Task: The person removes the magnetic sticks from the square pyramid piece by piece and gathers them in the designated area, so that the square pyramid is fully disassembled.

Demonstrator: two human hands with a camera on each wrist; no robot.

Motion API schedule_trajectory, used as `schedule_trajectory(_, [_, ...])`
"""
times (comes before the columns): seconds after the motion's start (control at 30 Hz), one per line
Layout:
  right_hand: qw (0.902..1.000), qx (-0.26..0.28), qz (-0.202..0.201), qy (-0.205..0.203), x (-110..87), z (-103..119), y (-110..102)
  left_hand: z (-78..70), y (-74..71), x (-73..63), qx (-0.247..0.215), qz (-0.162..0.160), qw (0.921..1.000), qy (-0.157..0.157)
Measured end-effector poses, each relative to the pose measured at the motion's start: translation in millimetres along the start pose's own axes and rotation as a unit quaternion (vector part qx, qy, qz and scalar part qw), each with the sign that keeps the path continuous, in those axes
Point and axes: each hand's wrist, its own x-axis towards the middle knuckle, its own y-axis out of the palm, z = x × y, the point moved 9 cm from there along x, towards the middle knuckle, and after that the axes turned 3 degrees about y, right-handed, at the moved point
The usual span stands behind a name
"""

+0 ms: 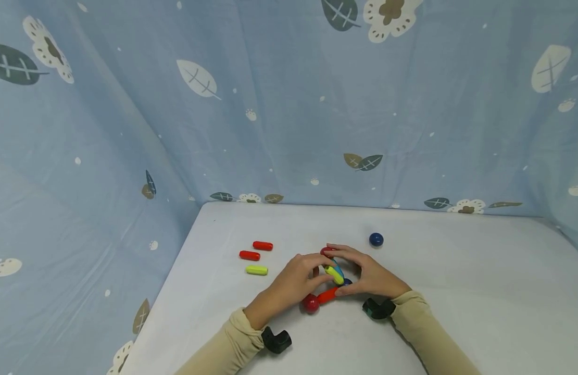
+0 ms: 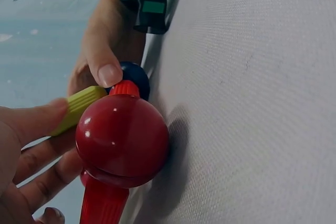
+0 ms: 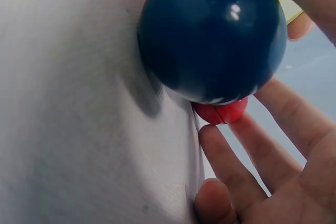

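Observation:
Between thumb and fingertips, my left hand point(image 1: 296, 278) pinches a yellow-green rod point(image 1: 334, 275). It sits over a rod-and-ball frame of toy building pieces on the white table. The frame has a near red ball point(image 2: 123, 140), a red rod point(image 1: 327, 296), a blue ball point(image 3: 212, 35), a light-blue rod point(image 1: 338, 267) and a far red ball point(image 3: 223, 111). Another red rod point(image 2: 102, 203) runs from the near ball, partly behind my left hand. My right hand point(image 1: 371, 273) holds the frame, thumb at the red rod beside the blue ball and fingertips at the far red ball.
Left of the hands lie two red rods point(image 1: 263, 246) and another yellow-green rod point(image 1: 256, 270). A loose dark blue ball point(image 1: 376, 239) rests farther back on the white table point(image 1: 457, 271). Patterned blue cloth point(image 1: 289, 104) hangs behind and at the sides.

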Motion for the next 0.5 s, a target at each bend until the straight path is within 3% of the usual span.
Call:
schedule_trajectory(0.27, [1.0000, -0.007, 0.000, -0.005, 0.4, -1.2, -0.1, -7.1, -4.0, 0.1, -0.001, -0.016, 0.9996, 0.025])
schedule_trajectory(0.5, [1.0000, -0.008, 0.003, -0.003, 0.5, -1.0, 0.4, -10.5, -3.9, -1.4, 0.006, -0.017, 0.9996, 0.023])
